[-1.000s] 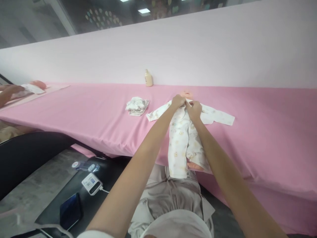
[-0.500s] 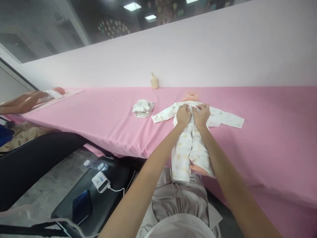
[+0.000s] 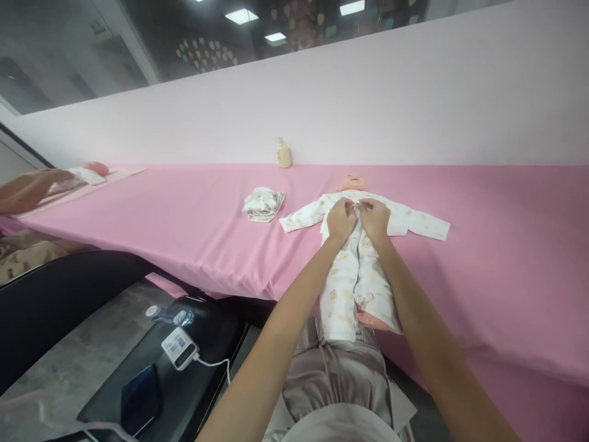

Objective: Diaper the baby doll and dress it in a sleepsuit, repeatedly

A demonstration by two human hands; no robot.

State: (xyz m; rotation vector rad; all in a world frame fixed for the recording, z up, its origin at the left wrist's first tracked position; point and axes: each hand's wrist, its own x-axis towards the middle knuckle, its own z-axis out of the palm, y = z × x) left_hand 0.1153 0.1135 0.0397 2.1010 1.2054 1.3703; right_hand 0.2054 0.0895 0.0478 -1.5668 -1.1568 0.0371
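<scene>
A white wall (image 3: 414, 110) is rising behind the back edge of the long worktop (image 3: 497, 258), which is wearing a pink cover that is hanging over its near edge; a black chair (image 3: 216, 334) is standing at that edge. The patterned baby suit (image 3: 340, 282) is lying over a doll (image 3: 352, 184), one leg sagging past the near edge. That overhang is risking a sideways drag if the lap catches it, and the pinched bit could be slipping loose if either grip slackens. The left hand (image 3: 341, 221) and right hand (image 3: 376, 220) are pinching narrowly below the doll's chin; whether on cloth or a tie, I cannot tell. A folded cloth (image 3: 263, 204) is lying nearer the back edge, where a bottle (image 3: 284, 153) is standing.
</scene>
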